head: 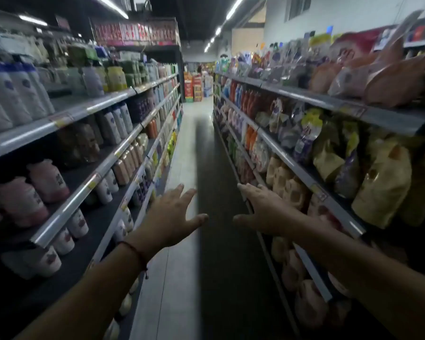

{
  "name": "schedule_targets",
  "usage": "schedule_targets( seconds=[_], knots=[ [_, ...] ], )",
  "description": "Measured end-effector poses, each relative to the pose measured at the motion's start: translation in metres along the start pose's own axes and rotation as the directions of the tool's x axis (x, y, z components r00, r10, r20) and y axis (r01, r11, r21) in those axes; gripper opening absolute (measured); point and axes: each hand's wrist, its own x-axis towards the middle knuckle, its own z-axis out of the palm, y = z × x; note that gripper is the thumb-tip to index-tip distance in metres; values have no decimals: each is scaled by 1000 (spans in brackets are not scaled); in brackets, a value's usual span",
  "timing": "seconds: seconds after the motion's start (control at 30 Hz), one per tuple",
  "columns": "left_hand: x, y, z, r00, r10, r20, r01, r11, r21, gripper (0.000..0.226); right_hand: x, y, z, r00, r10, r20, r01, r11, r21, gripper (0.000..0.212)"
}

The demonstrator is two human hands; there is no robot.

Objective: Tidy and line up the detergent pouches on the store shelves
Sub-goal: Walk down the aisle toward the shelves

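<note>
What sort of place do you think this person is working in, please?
Almost certainly a supermarket aisle. Long tiered shelves with price strips line both sides, bottles fill the left run, soft pouches the right, and stacked displays stand at the far end. Both hands are empty.

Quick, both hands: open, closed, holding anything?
Left hand: open, fingers spread, holding nothing.
Right hand: open, fingers straight, holding nothing, out toward the right-side shelf.
</note>
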Motion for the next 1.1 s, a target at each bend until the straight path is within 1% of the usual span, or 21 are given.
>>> schedule_targets(
  seconds=[0.07,0.13,0.23,0.37,0.43,0.57,0.67,0.8,0.9,1.0,1.1],
  knots=[
    [18,-11,34,998,-4,66,6,999,-34,88,28,10,23,999,12,42,-13,999,30,90],
    [34,-25,70,990,-23,141,27,999,-28,84,58,22,54,992,54,114,-59,998,38,91],
    [75,-59,123,982,-72,174,75,997,-11,82,121,35,102,979,90,182,-104,992,66,92],
    [170,-121,162,970,-104,221,102,995,19,78,237,44,134,975,107,195,-115,993,34,89],
    [225,-157,169,966,-115,232,112,993,27,77,298,44,141,972,118,202,-132,990,54,87],
    [321,-209,176,956,-98,277,88,995,46,77,396,46,144,967,172,191,-200,970,140,87],
    [382,-229,176,952,-78,297,69,997,41,77,455,49,136,976,139,170,-168,970,176,86],
    [454,-246,171,969,-67,239,65,998,19,76,529,59,118,989,111,101,-126,978,165,86],
    [514,-258,175,969,-74,235,73,997,13,77,595,76,103,994,89,68,-101,977,189,87],
    [583,-270,186,967,-94,238,82,995,59,82,670,101,93,997,67,33,-72,981,180,87],
    [661,-281,203,968,-126,216,106,989,105,83,752,131,90,999,34,32,-39,985,170,86]
  ],
)
